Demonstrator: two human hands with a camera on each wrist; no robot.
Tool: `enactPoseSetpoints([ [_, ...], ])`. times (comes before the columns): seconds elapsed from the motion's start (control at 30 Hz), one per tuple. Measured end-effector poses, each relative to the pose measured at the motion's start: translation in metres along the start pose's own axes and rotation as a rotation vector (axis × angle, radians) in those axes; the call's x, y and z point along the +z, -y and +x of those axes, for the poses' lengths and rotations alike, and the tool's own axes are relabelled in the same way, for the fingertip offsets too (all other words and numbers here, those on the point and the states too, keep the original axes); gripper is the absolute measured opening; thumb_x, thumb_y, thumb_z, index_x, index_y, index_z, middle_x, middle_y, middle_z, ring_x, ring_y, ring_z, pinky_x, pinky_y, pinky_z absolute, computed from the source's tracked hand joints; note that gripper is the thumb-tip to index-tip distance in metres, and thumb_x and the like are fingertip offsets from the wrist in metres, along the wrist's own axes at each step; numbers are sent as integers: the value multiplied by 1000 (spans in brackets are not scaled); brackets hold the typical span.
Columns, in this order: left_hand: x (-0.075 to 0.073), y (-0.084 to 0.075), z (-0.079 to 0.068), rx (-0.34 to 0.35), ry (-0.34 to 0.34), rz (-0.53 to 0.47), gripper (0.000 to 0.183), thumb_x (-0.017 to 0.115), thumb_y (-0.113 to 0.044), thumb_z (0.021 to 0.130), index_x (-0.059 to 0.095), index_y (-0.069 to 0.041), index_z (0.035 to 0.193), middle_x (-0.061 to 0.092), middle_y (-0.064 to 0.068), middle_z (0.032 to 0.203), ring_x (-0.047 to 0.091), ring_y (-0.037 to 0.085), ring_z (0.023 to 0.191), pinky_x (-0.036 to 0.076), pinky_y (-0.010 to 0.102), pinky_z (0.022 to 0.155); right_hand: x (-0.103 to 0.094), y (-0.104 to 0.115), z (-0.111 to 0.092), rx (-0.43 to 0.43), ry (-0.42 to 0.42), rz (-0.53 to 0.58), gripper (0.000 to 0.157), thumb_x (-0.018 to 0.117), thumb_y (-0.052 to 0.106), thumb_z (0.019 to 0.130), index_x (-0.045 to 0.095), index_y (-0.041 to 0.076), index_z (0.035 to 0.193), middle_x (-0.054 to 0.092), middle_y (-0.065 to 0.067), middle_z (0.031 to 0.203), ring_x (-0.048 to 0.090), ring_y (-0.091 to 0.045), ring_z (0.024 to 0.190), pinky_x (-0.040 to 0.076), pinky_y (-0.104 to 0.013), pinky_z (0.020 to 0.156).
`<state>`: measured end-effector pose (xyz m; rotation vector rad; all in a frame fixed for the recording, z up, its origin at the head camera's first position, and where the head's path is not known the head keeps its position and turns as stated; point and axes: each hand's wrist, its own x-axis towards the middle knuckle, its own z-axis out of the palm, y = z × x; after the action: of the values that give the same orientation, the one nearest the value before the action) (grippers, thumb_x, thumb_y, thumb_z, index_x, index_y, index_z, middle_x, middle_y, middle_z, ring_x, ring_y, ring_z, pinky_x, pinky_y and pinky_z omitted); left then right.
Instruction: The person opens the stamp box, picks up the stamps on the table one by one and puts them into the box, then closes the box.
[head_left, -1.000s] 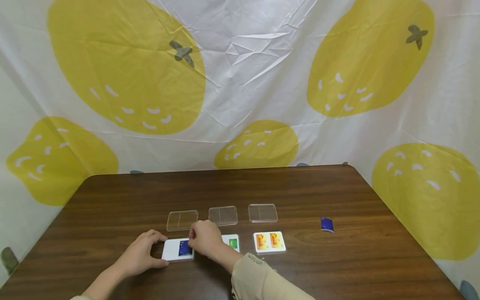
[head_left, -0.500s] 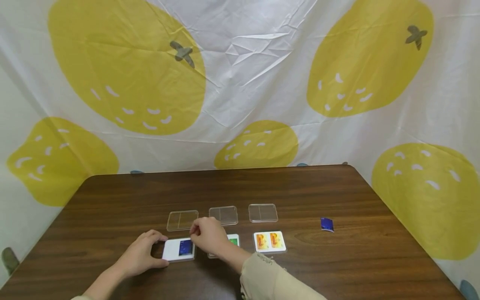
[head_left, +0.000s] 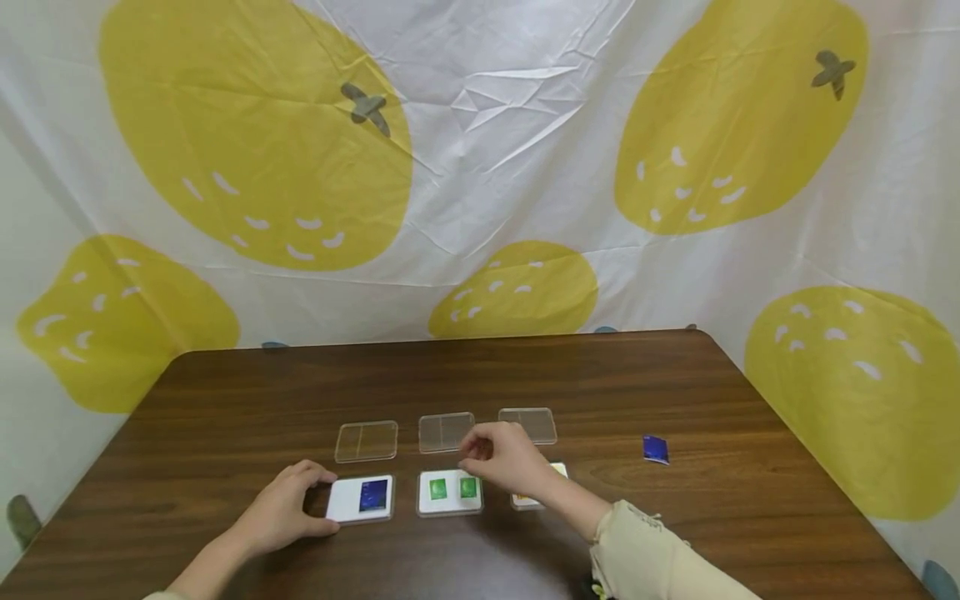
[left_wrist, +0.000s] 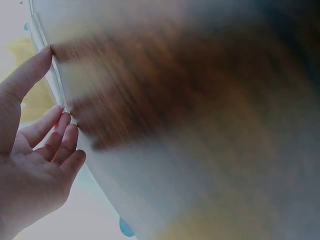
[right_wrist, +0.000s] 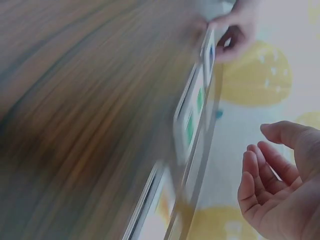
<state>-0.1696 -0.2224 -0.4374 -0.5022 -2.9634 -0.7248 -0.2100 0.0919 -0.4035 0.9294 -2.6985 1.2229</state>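
Observation:
My left hand (head_left: 283, 510) holds a flat white case (head_left: 343, 498) at its left end, thumb at the near corner and fingers at the far one. A dark blue square (head_left: 372, 495) lies on the right half of this case; the left half is plain white. In the left wrist view the fingertips (left_wrist: 62, 110) meet the case's edge. My right hand (head_left: 507, 454) is in the air over the right side of the row, fingers loosely bent, holding nothing. Below and left of it sits a middle white case (head_left: 453, 492) with two green squares. A third white case (head_left: 559, 472) is mostly hidden behind the hand.
Three clear plastic lids, the left (head_left: 366, 442), the middle (head_left: 442, 432) and the right (head_left: 536, 423), lie in a row behind the cases. A loose dark blue square (head_left: 656, 449) is on the wooden table (head_left: 720, 517) at the right. A lemon-print cloth (head_left: 517, 183) hangs behind.
My right hand has left the blue square on the left case and moved right, uncovering the middle case and covering most of the third. My left hand has stayed on the left case.

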Motion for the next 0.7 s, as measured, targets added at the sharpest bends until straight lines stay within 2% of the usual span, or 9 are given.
enactPoseSetpoints([
  [0.1, 0, 1, 0, 2, -3, 1, 55, 84, -32, 55, 63, -6, 99, 58, 2, 99, 54, 24, 94, 45, 44, 81, -22, -22, -11, 35, -43, -11, 9, 68, 6, 75, 66, 2, 82, 60, 3, 68, 51, -4, 61, 45, -20, 56],
  [0.27, 0, 2, 0, 5, 2, -10, 56, 84, -32, 56, 63, -5, 100, 58, 3, 100, 53, 24, 94, 45, 43, 80, -63, -68, -35, 157, -131, -6, 12, 67, 6, 76, 66, -1, 86, 61, 0, 70, 52, -8, 62, 44, -21, 55],
  [0.4, 1, 2, 0, 4, 2, -15, 56, 84, -32, 56, 63, -6, 100, 58, 2, 99, 53, 23, 93, 45, 43, 80, -98, -104, -58, 202, -180, -67, 19, 69, 9, 77, 66, -3, 92, 63, -2, 75, 54, -9, 64, 44, -21, 55],
  [0.53, 0, 3, 1, 18, -5, -15, 55, 84, -32, 55, 63, -6, 99, 58, 1, 99, 53, 22, 92, 44, 42, 80, -127, -129, -80, 231, -170, -153, 23, 69, 13, 79, 66, -3, 96, 64, -3, 78, 54, -8, 66, 45, -22, 57],
  [0.7, 1, 4, 1, 17, 4, -18, 55, 84, -33, 55, 63, -7, 99, 57, 1, 98, 53, 21, 92, 44, 41, 80, -150, -150, -100, 270, -130, -234, 30, 70, 18, 78, 66, -3, 99, 64, -5, 83, 53, -8, 68, 44, -23, 57],
])
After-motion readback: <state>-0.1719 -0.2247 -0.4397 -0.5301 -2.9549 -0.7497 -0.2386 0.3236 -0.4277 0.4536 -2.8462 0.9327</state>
